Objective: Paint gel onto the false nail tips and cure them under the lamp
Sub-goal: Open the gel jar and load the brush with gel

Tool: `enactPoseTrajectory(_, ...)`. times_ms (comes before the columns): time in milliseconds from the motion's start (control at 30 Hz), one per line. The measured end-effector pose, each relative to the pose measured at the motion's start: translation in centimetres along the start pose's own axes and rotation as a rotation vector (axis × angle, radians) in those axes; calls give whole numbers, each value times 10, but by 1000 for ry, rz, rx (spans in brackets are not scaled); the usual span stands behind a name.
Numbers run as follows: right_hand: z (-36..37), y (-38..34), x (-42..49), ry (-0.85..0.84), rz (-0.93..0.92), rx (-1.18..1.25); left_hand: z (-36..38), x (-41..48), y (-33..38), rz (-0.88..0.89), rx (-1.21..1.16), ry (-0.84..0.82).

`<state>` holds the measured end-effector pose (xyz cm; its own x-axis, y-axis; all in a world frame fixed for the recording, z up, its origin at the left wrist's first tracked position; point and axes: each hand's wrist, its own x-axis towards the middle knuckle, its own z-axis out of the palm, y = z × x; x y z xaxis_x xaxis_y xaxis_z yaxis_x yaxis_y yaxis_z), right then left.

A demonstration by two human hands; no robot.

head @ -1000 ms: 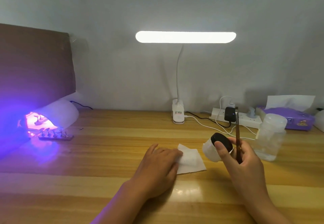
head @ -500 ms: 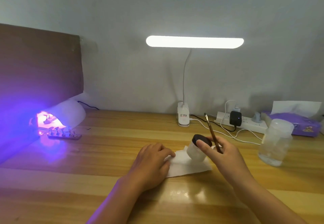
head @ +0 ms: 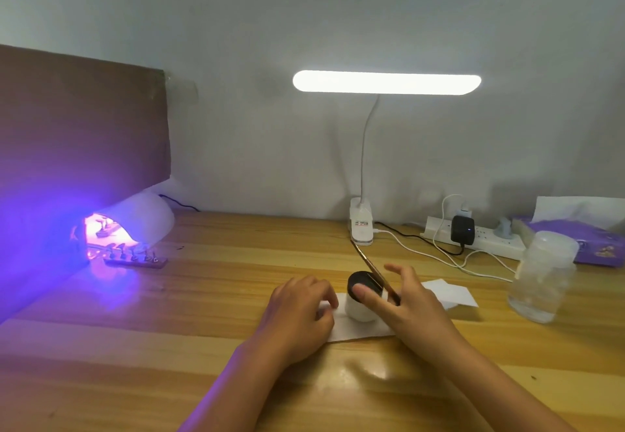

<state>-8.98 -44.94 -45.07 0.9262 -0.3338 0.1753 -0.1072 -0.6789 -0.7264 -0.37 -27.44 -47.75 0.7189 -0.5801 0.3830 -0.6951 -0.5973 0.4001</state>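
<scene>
Curing is under way, and painting appears done. The strip of false nail tips point(head: 135, 259) lies at the mouth of the lit white dome lamp point(head: 148, 218), in the rear-left corner of the worktop point(head: 203, 296). The right hand point(head: 406, 299) grips a thin brown brush point(head: 373, 271) and a black-lidded white jar point(head: 363, 296). The left hand point(head: 301, 310) pinches a white paper wipe point(head: 355, 330).

Both forearms are reaching in from the near edge. The left hand point(head: 297, 310) is lying palm down, fingers curling onto a wipe point(head: 355, 332). The right hand point(head: 411, 308) is pinching a brush point(head: 367, 263), with its thumb pressing a jar point(head: 355, 311).
</scene>
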Motion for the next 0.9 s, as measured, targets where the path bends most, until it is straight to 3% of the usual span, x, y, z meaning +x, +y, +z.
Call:
enactPoseTrajectory(167, -23, 14, -10, 229, 34, 278, -1, 2, -4, 5, -26, -7)
enactPoseTrajectory(300, -45, 35, -21, 208, 73, 425, -13, 7, -16, -138, -108, 68)
enactPoseTrajectory(400, -61, 38, -25, 211, 94, 552, -38, 11, -40, -343, -303, 252)
enactPoseTrajectory(533, -69, 31, -31, 279, -12, 742, -76, 1, -81, -639, -561, 615)
enactPoseTrajectory(667, -69, 32, -34, 296, -65, 917, -108, -23, -115, -870, -568, 762)
enactPoseTrajectory(733, -69, 31, -35, 310, -78, 896, -117, -34, -127, -890, -478, 777)
enactPoseTrajectory(900, -58, 28, -38, 370, -134, 652, -122, -59, -145, -1029, -279, 556)
